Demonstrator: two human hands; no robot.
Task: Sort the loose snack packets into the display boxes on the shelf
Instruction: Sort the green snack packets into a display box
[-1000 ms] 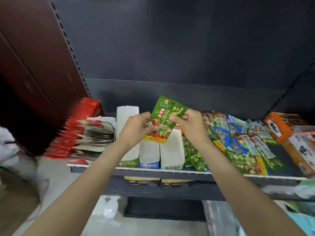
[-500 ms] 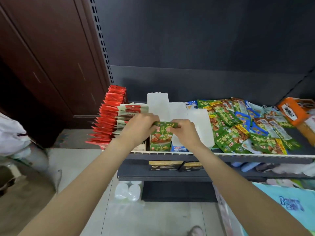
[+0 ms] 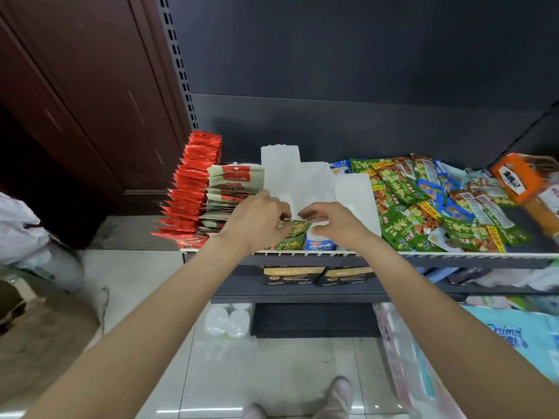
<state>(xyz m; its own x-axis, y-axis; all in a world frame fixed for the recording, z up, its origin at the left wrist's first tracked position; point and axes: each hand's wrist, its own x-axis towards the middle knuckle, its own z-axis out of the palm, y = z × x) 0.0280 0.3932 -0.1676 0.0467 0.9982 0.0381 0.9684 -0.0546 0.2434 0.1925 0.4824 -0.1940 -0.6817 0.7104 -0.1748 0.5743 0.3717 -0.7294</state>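
a second ago the glossy green snack packet (image 3: 295, 227) was held up above the shelf; now it sits low in the green-fronted display box (image 3: 289, 244) at frame centre, mostly in. the left hand (image 3: 255, 220) still curls its fingers over the packet's top edge, while the right hand (image 3: 335, 223) has let go, fingers loosely bent and empty. this packet looks nearly placed; the heap of loose green and blue packets (image 3: 435, 213) at right remains unsorted.

Dark back panel (image 3: 363, 55), tiled floor (image 3: 272, 373)
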